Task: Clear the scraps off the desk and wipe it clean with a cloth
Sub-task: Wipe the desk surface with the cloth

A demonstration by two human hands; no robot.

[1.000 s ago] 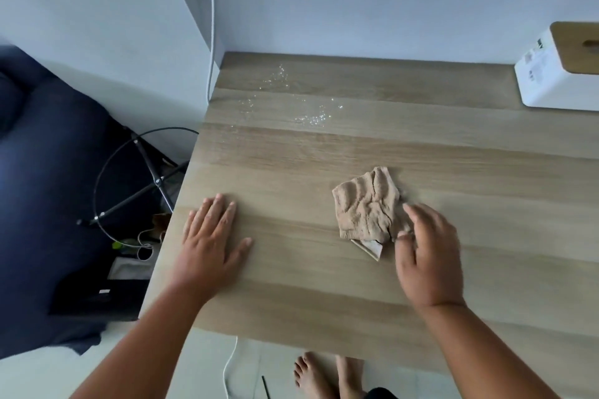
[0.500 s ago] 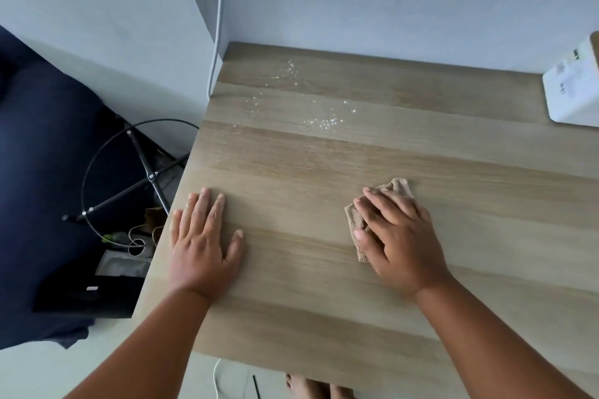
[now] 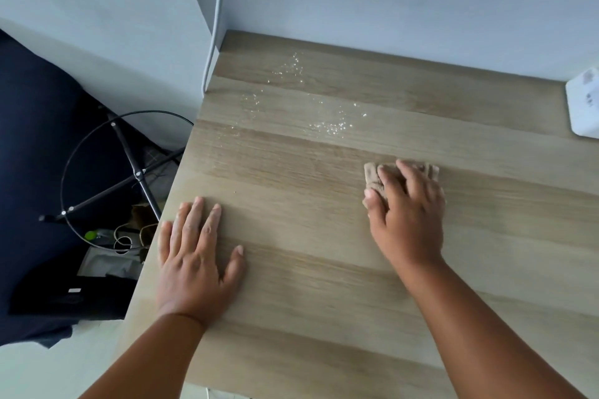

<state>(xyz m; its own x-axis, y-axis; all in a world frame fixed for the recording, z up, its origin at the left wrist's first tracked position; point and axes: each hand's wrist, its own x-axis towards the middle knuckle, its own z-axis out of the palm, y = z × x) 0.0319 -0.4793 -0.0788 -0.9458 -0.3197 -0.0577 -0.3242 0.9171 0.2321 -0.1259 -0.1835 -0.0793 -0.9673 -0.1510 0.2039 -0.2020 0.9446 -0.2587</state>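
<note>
1. Room: pale walls meet in a corner beyond both hands. A white cable (image 3: 215,26) drops down that corner. Left of the left hand, past the desk edge, there's a dark blue surface (image 3: 35,139) and a black wire-frame stand (image 3: 129,168) over floor clutter I can't identify.
2. Desk (image 3: 324,285): light wood grain, runs under both hands and out past the right hand. The strip between the 2 hands and toward the person looks bare of crumbs, but I can't tell if it's been wiped.
3. White box (image 3: 583,107): far right of the right hand, against the wall, cut off by the frame edge.
4. Left hand (image 3: 197,256): flat on the desk near its left edge, fingers straight and slightly spread, holding nothing. Reads as bracing.
5. Right hand (image 3: 408,214): on top of the cloth (image 3: 376,178), fingers bent over it, thumb at its near-left edge, pressing it to the desk. The cloth is tan, bunched and mostly covered; only its far and left edges show.
6. Scraps (image 3: 330,126): fine white crumbs in 3 or so loose patches, beyond both hands toward the corner, well apart from the cloth.
7. Progress: early in my view. Cloth in hand, crumbs untouched. Left to do: sweep the far-left area, collect the crumbs, wipe the rest.
</note>
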